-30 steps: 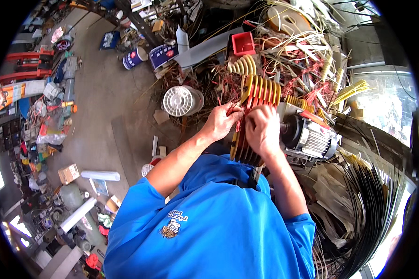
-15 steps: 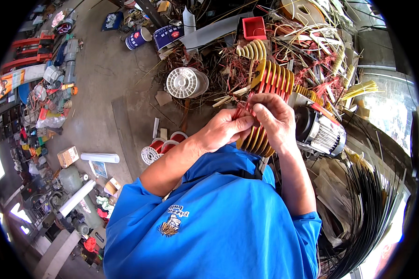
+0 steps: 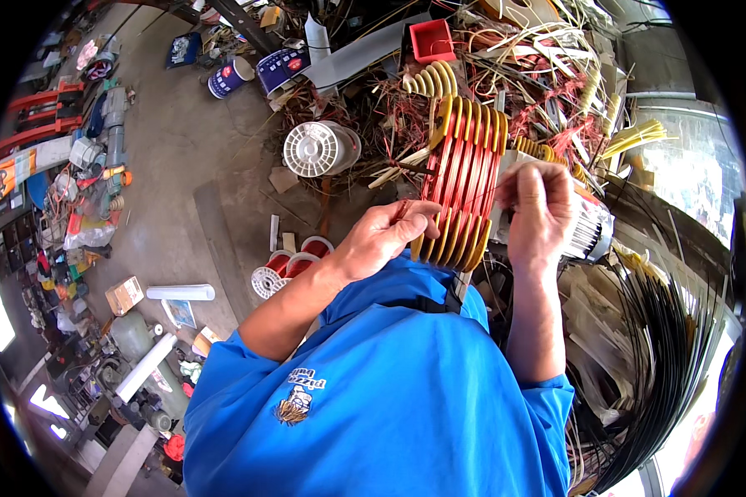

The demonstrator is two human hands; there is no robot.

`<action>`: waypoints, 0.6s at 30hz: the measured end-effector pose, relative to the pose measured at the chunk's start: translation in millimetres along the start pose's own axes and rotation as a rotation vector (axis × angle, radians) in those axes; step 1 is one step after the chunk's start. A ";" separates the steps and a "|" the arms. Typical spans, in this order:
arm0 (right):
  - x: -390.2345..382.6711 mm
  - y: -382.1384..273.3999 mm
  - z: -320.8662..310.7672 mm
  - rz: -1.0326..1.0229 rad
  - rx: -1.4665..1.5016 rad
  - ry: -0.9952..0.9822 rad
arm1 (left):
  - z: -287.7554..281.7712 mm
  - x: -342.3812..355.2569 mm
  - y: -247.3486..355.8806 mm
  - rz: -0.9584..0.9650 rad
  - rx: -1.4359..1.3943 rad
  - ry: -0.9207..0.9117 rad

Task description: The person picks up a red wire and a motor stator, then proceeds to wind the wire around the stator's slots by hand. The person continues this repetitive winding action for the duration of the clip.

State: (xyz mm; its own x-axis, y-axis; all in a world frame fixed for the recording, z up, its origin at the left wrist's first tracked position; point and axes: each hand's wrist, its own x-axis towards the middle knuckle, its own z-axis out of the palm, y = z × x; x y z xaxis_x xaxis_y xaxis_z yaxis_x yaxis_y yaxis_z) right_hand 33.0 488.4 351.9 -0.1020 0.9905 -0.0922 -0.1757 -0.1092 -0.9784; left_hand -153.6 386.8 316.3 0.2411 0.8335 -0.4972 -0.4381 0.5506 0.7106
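Observation:
In front of me stands a winding former with yellow ridged ends (image 3: 460, 240), and bundles of red enamelled wire (image 3: 468, 170) lie in its grooves. My left hand (image 3: 389, 236) is at the former's near left side, thumb and forefinger pinched on a strand of red wire. To the right of the former, clear of the coils, my right hand (image 3: 543, 207) is raised with its fingertips drawn together. What it pinches is too fine to make out. An electric motor (image 3: 593, 230) with a finned silver body sits partly hidden behind that hand.
Left of the former are a white spool (image 3: 311, 149) and red wire spools (image 3: 317, 246) on the floor. Beyond lies a heap of scrap wire and strips (image 3: 547, 83) with a red box (image 3: 431, 41). A bundle of black rods (image 3: 663, 373) curves at the right.
My hands have parted from above the former: the right moved right, the left slightly left and down. The red coils now show between them. The whole view has shifted slightly.

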 end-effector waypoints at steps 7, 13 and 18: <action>-35.9 14.9 6.4 -0.099 -0.231 -0.055 | 7.6 -1.6 7.2 0.207 0.589 0.059; -51.3 6.7 6.9 -0.421 -0.583 -0.401 | 7.9 8.7 4.6 0.253 0.626 0.289; -44.7 28.9 -0.2 -0.557 -0.554 -0.310 | 17.5 27.4 1.7 0.136 0.202 0.327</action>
State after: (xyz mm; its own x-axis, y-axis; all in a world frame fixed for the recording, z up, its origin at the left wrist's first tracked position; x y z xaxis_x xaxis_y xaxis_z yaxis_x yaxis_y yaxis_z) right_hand 32.7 441.0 327.7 -0.4209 0.8111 0.4061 0.2174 0.5249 -0.8229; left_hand -132.6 411.4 312.6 -0.1099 0.8585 -0.5010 -0.2606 0.4615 0.8480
